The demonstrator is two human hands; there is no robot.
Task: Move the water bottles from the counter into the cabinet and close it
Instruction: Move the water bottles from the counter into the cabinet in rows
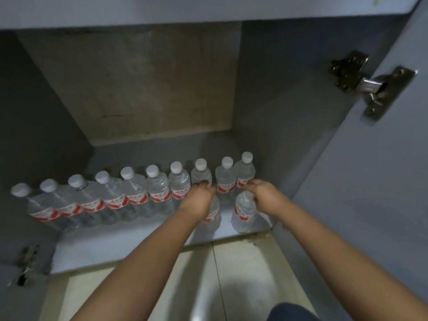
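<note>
- at the far left, the left hinge point(26, 262) is dull metal, low on the cabinet's edge, and blurred.
- a row of water bottles point(111, 195) stands upright on the cabinet floor point(104, 249), running from the left wall to the right wall: ten by my count, shoulder to shoulder. each is clear ribbed plastic with a white screw cap and a red-and-white label band.
- the cabinet point(139, 89) is smooth grey board on its sides and floor; its back panel is rougher, stained and beige.
- your left hand point(199, 200) reaches over the left front bottle point(212, 216), which stands just in front of the row. the fingers curl down over its top, so i judge you grip it, though the hand hides the cap.
- your right hand point(264, 195) holds the right front bottle point(244, 212) at its neck, fingers wrapped round it; this one stands near the floor's front right corner.
- further right, the open door point(370, 181) is flat grey panel, swung wide on a shiny steel right hinge point(372, 84).
- below, pale glossy floor tiles point(243, 274) show.
- progress, as i judge it: most of the loading looks done, with twelve bottles inside. the counter is out of view, so you cannot tell from here whether more wait. the door is not yet closed.
</note>
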